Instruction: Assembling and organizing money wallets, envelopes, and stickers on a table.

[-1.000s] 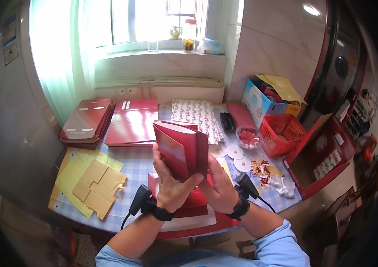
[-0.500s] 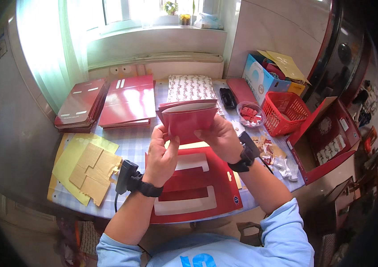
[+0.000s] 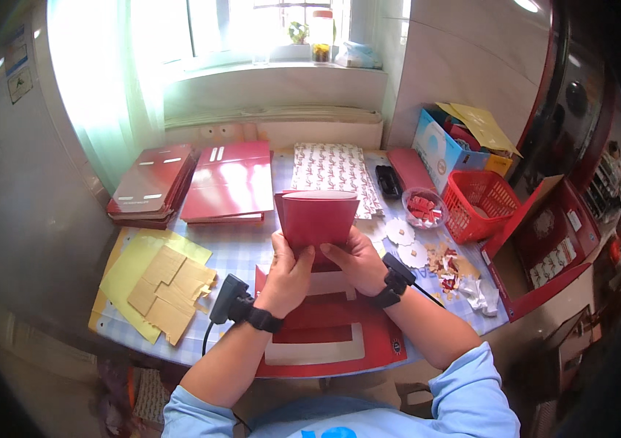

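Note:
Above the front of the table, my left hand [image 3: 290, 276] and my right hand [image 3: 360, 263] both grip a folded dark red cardboard piece [image 3: 318, 225]. It stands upright, with a pale inner edge showing along its top. My thumbs press on its near face, close together at the lower edge, while the other fingers are mostly hidden behind it. Below my hands lies a flat red cardboard sheet [image 3: 382, 343] with white-edged rectangular areas, partly covered by my hands and wrists.
Stacks of red cardboard sheets [image 3: 151, 179] [image 3: 229, 179] lie at the far left. Torn brown cardboard [image 3: 168, 288] rests on yellow sheets [image 3: 122, 281]. Right are a round tub [image 3: 425, 208] of red pieces, a red basket [image 3: 480, 204], paper scraps [image 3: 480, 296] and an open red box [image 3: 544, 241].
Both hands have drawn closer together, and the cardboard piece looks narrower and more closed at its top. The whole view has shifted, so the table sits lower and farther right.

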A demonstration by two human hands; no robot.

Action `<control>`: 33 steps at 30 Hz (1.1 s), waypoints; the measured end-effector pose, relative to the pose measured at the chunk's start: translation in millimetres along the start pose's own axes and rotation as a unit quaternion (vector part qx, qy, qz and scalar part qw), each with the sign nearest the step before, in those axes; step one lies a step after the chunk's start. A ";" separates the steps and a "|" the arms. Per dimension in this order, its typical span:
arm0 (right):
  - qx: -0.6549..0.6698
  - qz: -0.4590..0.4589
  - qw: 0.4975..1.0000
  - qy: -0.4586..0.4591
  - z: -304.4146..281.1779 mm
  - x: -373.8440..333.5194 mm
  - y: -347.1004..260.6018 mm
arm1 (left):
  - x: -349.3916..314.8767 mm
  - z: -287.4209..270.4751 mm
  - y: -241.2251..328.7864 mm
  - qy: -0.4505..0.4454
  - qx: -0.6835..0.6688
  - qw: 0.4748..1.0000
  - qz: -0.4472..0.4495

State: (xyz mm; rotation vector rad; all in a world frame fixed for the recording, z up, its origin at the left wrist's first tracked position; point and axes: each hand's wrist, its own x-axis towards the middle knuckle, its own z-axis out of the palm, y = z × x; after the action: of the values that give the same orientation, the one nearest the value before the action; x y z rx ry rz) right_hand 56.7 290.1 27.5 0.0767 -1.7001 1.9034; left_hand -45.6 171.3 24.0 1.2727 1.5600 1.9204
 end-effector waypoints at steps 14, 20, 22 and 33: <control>0.018 0.030 0.998 0.049 4.2 6.7 -7.5 | 5.7 -4.1 -23.9 -0.013 0.042 0.998 0.036; -0.023 0.034 0.998 0.049 -10.9 8.4 -6.6 | 11.4 0.5 -19.8 0.017 0.046 0.998 0.026; -0.013 0.030 0.999 0.031 -7.3 7.9 -26.5 | 14.3 -2.7 -4.0 0.002 -0.030 0.999 0.018; 0.099 0.179 0.978 0.052 29.8 -42.2 -74.6 | -12.5 11.9 58.7 -0.014 -0.275 0.961 -0.006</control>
State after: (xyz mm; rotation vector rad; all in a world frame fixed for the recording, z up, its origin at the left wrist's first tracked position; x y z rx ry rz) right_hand 115.6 248.1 82.4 -0.2656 -1.5270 2.2912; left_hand -14.4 149.8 72.0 1.0301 0.9081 2.1078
